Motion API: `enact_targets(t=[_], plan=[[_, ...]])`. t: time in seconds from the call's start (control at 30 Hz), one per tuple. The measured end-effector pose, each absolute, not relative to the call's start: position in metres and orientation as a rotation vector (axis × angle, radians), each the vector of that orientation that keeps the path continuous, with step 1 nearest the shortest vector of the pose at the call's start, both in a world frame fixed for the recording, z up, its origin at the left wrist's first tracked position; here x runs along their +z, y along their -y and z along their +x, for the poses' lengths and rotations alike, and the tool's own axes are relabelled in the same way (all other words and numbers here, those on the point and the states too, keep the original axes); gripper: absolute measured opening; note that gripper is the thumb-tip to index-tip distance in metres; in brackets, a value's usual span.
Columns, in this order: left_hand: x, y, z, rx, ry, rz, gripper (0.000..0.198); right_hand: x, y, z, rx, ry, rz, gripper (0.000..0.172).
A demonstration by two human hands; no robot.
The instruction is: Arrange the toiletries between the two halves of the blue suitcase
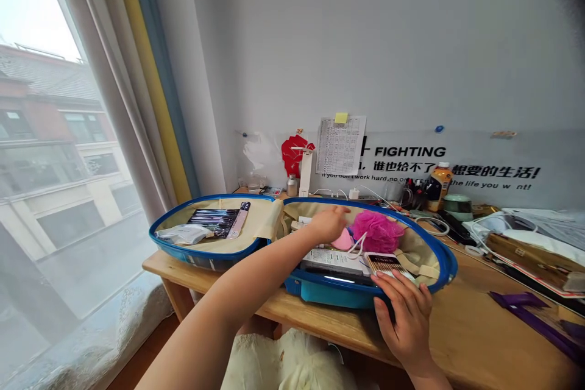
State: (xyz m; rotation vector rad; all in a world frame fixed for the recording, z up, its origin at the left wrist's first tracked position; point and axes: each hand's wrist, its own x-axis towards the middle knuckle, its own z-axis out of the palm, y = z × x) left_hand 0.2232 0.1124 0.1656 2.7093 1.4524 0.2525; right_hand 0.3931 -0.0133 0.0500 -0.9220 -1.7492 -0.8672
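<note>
An open blue suitcase (338, 298) with a beige lining lies across the desk. Over its right half is my left hand (329, 223), fingers curled down near a pink item (342, 240); whatever they hold is hidden. My right hand (404, 311) rests at the front rim, fingers apart, the tips touching a box of cotton swabs (386, 264). A magenta bath puff (377, 231) sits behind that box. To the left of the box lies a white printed package (336, 260). The left half holds a dark flat pack of slim tools (214, 221) and a white plastic packet (185, 233).
The wooden desk (475, 317) carries a purple object (525, 311), a brown case (532, 262) and cables at right. An orange-labelled bottle (439, 186) and a green-grey jar (458, 204) stand behind the suitcase. A window with a curtain (123, 73) is at left.
</note>
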Motion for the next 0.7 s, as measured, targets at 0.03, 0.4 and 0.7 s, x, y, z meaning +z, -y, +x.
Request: enact_targets(t=[0.03, 0.4, 0.7], plan=[[0.167, -0.116, 0.218, 0.231, -1.554, 2.664, 0.045, 0.05, 0.013, 0.393, -0.868, 1.751, -0.92, 0.026], [0.157, -0.116, 0.202, -0.157, -1.508, 2.583, 0.04, 0.049, 0.011, 0.395, -0.883, 1.734, -0.926, 0.025], [0.189, -0.116, 0.097, 0.126, -1.942, 2.381, 0.041, 0.047, 0.009, 0.395, -0.879, 1.725, -0.921, 0.025]])
